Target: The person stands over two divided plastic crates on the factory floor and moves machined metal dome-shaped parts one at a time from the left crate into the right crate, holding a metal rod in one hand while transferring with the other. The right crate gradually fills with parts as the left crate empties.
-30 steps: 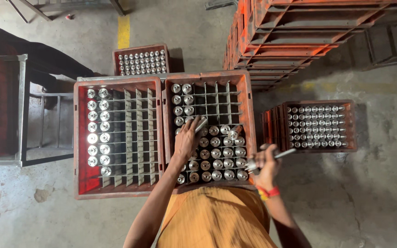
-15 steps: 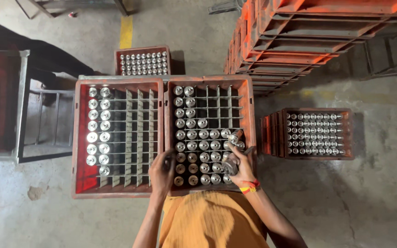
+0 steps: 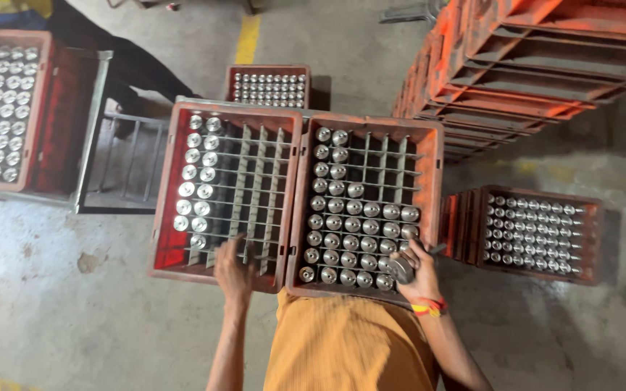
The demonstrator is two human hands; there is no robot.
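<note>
The head view looks straight down at two red crates side by side. The left crate has a grid of thin bars inside, and shiny metal cans fill only its two left rows. The right crate is fuller: metal cans fill most of its near half and its left side.

The left hand lies open with fingers spread on the near edge of the left crate and holds nothing. The right hand is closed around one metal can at the near right corner of the right crate. A red and yellow band sits on that wrist. The person wears an orange shirt.

On the grey floor, a small full crate of cans sits to the right. Another small crate sits behind. A big full crate stands far left. Empty red crates are stacked at the top right. A yellow line is painted on the floor.
</note>
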